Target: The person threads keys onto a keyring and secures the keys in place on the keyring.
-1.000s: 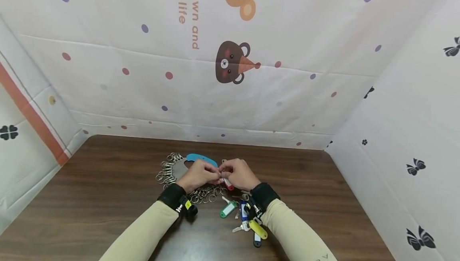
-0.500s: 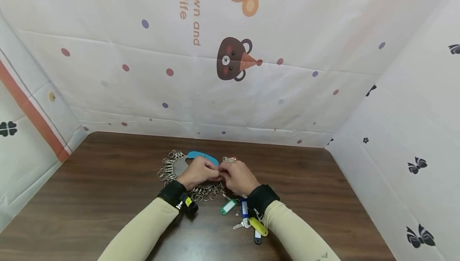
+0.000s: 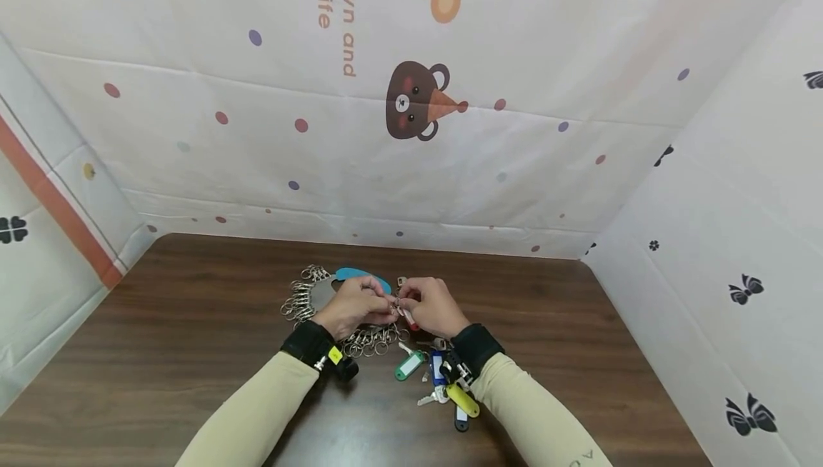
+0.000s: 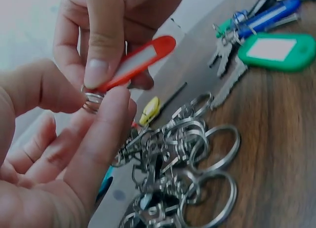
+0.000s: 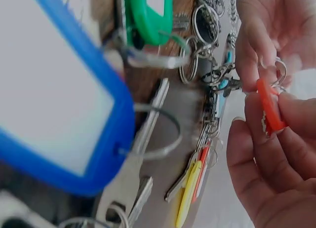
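Cloth (image 3: pixel 360 160) w/ printed dots & bears stands behind dark wood-grain counter (image 3: pixel 193 324). On counter: grey plate (image 3: pixel 319 295), blue handle (image 3: pixel 352 273) at its far side, metal clips (image 3: pixel 369 342) hung round its edge. L hand (image 3: pixel 356 306) is over plate's R part, fingers bent, thumb & index closed in a pinch on split ring (image 4: pixel 92 97). R hand (image 3: pixel 436 308) just beside it, also bent, thumb & fingers pinching red tag (image 4: pixel 150 57) nr its ring end. Fingertips of both hands close tog. at the ring. Nearer the person, by R wrist: green tag (image 3: pixel 409 365), blue tag (image 3: pixel 438 369), yellow tag (image 3: pixel 463 401), black tag (image 3: pixel 461 420), plus keys (image 3: pixel 432 397).

Red tag is up off counter, btwn both hands, nr plate's R side. Handling, my guess: v. light, flat, stiff plastic, bit slick, not esp. fragile; might swing if only ring is held. Best hold: flat faces, thumb vs. index, nr ring end. Split ring prob. hard, springy wire, small, so easy to lose; fingertips/nails only. Toothed metal bit (image 5: pixel 265 123) behind tag, prob. a key; can't tell how it's attached.
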The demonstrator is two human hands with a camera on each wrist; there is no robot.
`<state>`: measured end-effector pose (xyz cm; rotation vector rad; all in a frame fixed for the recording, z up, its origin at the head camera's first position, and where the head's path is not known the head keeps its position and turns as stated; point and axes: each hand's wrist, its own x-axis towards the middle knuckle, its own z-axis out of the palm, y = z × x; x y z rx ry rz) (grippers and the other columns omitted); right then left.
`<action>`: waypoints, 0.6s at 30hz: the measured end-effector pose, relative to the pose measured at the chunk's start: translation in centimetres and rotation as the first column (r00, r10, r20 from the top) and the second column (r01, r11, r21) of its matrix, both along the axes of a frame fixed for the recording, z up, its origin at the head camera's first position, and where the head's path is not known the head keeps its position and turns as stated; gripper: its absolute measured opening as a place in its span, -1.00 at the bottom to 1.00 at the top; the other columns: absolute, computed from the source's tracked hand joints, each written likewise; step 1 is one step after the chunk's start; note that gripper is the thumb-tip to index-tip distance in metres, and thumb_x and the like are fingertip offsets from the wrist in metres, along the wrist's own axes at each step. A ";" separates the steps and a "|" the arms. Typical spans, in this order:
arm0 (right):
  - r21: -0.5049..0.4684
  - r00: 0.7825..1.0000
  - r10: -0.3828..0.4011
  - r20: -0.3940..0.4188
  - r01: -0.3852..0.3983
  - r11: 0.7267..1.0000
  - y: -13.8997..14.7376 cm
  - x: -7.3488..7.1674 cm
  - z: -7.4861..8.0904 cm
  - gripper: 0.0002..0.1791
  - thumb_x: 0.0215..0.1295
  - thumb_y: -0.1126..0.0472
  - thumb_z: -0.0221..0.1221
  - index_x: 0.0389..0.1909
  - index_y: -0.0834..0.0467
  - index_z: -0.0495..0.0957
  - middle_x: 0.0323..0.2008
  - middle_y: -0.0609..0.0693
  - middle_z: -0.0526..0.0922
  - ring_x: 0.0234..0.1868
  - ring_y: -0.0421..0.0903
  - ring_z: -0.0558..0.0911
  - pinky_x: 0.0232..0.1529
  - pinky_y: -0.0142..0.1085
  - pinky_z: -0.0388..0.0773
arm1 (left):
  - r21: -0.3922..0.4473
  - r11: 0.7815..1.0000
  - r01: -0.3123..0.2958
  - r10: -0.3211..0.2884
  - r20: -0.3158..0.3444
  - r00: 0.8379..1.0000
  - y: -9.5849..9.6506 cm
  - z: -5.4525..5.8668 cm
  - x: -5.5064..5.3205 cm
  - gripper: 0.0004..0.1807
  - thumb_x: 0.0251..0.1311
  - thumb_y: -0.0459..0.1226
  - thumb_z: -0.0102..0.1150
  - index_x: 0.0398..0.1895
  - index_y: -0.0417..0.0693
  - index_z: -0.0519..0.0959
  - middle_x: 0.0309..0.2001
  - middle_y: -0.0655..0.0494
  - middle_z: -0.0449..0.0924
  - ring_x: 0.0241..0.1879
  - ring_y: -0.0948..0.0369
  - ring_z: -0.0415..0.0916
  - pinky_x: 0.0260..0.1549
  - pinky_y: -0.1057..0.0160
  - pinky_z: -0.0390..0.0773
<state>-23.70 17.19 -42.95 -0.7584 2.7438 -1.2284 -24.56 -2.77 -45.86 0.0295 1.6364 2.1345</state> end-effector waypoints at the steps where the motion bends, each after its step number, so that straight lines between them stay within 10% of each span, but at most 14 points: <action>1: 0.003 1.000 0.000 0.002 0.000 1.000 -0.1 0.0 0.0 -0.89 0.40 0.37 0.27 -0.32 0.17 0.72 -0.45 0.00 0.69 -0.47 -0.20 0.53 -0.48 -0.43 0.48 | -0.002 1.000 -0.003 0.003 0.007 1.000 0.0 0.0 0.0 -0.76 0.20 -0.65 0.15 -0.35 -0.17 0.42 -0.23 -0.09 0.71 -0.36 0.15 0.77 -0.19 0.21 0.80; 18: 0.075 0.998 -0.058 0.022 0.056 0.996 -0.8 -0.1 0.3 -0.84 0.28 0.42 0.29 -0.46 0.16 0.71 -0.57 -0.05 0.66 -0.55 -0.23 0.51 -0.51 -0.43 0.44 | -0.011 1.000 -0.027 0.028 0.062 0.998 0.3 -0.2 0.1 -0.60 0.21 -0.62 0.12 0.05 -0.33 0.24 -0.32 -0.15 0.56 -0.38 0.09 0.74 -0.19 0.12 0.81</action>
